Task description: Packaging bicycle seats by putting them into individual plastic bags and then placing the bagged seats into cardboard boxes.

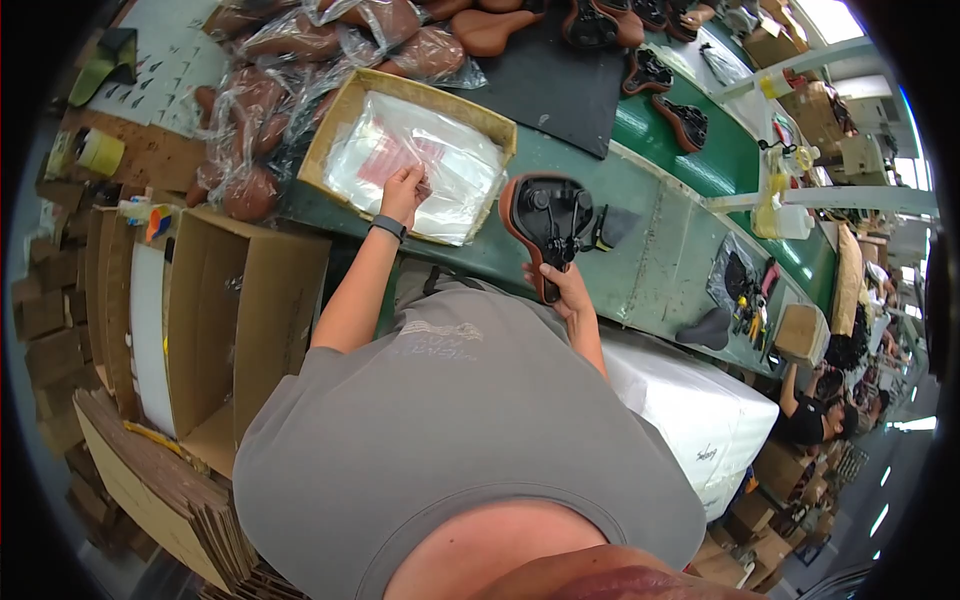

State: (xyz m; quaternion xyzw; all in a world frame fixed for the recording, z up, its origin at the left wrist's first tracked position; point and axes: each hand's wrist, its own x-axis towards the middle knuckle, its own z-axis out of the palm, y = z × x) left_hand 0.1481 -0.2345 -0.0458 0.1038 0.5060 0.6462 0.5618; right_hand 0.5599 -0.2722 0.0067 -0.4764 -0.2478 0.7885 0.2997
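Note:
In my right hand is a brown bicycle saddle, gripped by its narrow nose with the black underside facing up. My left hand reaches over a shallow cardboard box filled with clear plastic bags. Its fingers are pinched together on the film of the top bag. A reddish printed patch shows through that bag. Just right of the saddle, a small dark flat piece lies on the green bench.
Saddles wrapped in plastic pile up left of the box. More saddles lie on a green conveyor. An open carton stands at my left, a white wrapped block at my right. Farther right, a person handles a carton.

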